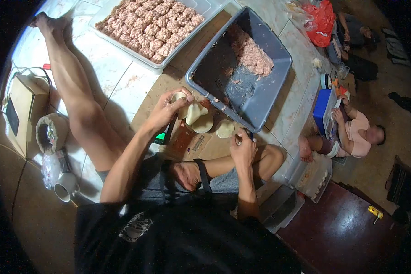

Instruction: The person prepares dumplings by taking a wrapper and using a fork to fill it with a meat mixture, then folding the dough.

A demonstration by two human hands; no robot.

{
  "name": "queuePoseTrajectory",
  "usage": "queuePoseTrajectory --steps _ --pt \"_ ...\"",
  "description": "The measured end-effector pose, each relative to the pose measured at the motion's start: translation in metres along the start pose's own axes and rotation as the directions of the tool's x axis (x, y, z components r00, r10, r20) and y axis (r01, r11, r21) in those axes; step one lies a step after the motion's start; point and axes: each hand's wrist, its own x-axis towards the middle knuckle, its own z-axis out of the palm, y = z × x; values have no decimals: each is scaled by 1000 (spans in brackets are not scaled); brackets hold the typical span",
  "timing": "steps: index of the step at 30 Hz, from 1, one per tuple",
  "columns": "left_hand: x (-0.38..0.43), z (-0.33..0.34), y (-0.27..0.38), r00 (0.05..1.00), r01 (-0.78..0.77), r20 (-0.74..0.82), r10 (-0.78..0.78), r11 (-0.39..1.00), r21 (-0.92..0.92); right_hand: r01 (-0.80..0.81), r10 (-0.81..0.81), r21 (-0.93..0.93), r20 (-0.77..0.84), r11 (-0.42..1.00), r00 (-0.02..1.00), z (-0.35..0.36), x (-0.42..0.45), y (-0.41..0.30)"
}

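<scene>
My left hand (173, 108) pinches a pale round dough wrapper (178, 97) between thumb and fingers. Right beside it, a folded pale wrapper (195, 113) with raised points lies over other flat wrappers (204, 125). Another flat round wrapper (225, 129) rests on the cardboard sheet (191, 150), just left of my right hand (244, 147). The fingers of that hand are curled around what seems to be a dark handle; its far end is hidden. A grey plastic tub (191, 73) with minced meat (255, 56) stands beyond my hands. Part of a digital scale (161, 137) shows under my left wrist.
A clear container (159, 68) full of meat balls (150, 29) stands at the upper left. Along the left are a cardboard box (34, 113), a roll (51, 133) and a mug (65, 187). At right a person (356, 133) sits by a blue container (321, 109); another person is farther back.
</scene>
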Motion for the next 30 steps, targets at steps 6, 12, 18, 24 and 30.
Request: queuePoseTrajectory --steps 6,12,18,24,30 --pt "-6 14 0 979 68 184 -89 990 121 -336 -19 731 431 594 902 -22 -2 -38" --pt "-10 36 -7 933 63 326 -150 963 261 -450 -304 860 508 242 806 -7 -11 -29" --pt "-9 25 -16 946 -103 320 -59 878 467 -348 -186 871 427 346 885 -4 -18 -23" --pt "1 13 6 996 88 -48 -78 951 296 -162 29 540 246 826 969 -7 -5 8" --pt "9 -15 6 959 -100 -259 115 993 67 199 -191 337 -58 920 980 -9 -6 -42"
